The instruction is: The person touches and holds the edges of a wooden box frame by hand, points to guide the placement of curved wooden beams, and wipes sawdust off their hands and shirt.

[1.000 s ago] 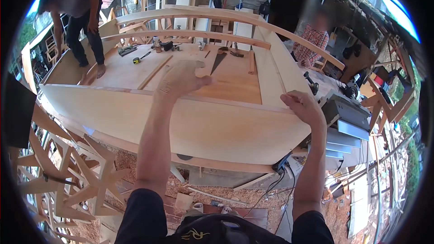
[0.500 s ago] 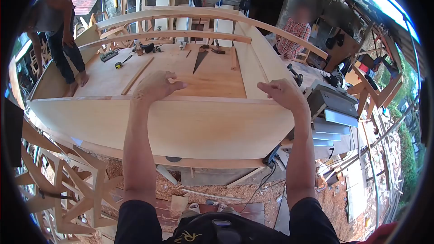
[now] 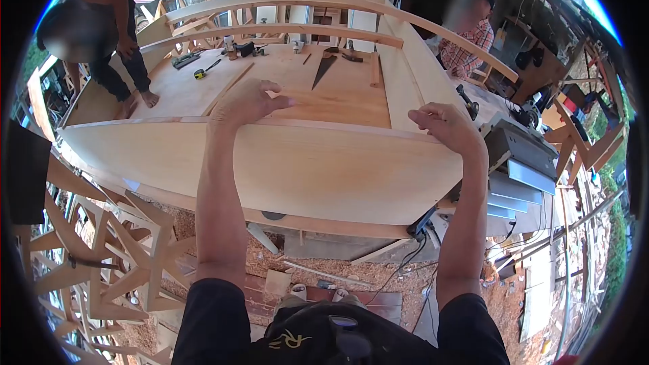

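Note:
My left hand (image 3: 251,103) is over the top edge of a long pale wooden side panel (image 3: 338,165), fingers curved and apart from the thumb, with nothing in it. Farther right, my right hand (image 3: 451,127) hovers by the same panel's right end, its fingers loosely bent and no object visible in them. Whether either wrist touches the edge I cannot tell. Behind the panel lies a plywood floor (image 3: 351,105) inside the wooden frame. A handsaw (image 3: 324,71), a hammer (image 3: 351,55) and a thin wood strip (image 3: 226,91) rest on it.
At left a person (image 3: 108,34) bends over, barefoot inside the frame; another person in a checked shirt (image 3: 473,44) is at back right. Curved beams (image 3: 284,30) span the frame. A grey machine (image 3: 520,149) stands right, wooden frames (image 3: 122,250) left, cables (image 3: 405,263) below.
The view has shifted, so the frame and both hands sit farther right and higher. The person at left has bent lower. My hands keep nearly the same pose over the panel.

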A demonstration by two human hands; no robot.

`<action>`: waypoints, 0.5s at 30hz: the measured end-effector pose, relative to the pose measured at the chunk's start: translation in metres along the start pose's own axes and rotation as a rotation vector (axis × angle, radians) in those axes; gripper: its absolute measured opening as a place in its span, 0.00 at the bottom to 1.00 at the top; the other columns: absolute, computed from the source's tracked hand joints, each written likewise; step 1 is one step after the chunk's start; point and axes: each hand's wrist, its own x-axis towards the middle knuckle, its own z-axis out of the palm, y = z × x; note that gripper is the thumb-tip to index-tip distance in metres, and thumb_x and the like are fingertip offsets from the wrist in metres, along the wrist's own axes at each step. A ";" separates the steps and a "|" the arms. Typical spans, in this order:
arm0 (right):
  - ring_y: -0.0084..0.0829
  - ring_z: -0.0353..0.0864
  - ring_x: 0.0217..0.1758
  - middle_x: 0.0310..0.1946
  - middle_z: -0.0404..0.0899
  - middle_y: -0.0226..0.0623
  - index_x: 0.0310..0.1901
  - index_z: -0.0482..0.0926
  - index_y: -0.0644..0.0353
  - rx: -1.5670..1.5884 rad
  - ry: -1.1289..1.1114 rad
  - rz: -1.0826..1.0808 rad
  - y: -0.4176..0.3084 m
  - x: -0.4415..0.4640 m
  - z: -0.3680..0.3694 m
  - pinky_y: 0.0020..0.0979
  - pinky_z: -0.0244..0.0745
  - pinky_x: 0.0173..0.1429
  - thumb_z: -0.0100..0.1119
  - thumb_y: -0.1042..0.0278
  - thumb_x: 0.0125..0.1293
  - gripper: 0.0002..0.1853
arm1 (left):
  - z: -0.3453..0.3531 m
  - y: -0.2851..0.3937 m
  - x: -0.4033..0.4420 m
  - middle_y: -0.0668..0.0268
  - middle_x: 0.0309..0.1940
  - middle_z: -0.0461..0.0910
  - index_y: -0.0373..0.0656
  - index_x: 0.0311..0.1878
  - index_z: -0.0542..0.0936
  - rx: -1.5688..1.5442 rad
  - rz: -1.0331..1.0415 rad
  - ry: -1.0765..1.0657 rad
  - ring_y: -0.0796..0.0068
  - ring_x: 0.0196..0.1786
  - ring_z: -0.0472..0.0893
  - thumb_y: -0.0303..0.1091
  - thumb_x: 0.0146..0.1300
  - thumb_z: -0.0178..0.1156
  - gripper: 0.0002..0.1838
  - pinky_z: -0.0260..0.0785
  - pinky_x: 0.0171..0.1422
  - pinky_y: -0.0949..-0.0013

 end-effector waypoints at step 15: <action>0.20 0.77 0.32 0.28 0.80 0.29 0.41 0.86 0.65 0.066 -0.068 -0.082 -0.007 0.005 -0.006 0.27 0.73 0.40 0.64 0.42 0.69 0.27 | -0.004 -0.001 0.000 0.58 0.27 0.87 0.39 0.38 0.88 -0.073 -0.120 0.140 0.68 0.30 0.85 0.48 0.60 0.71 0.18 0.77 0.40 0.63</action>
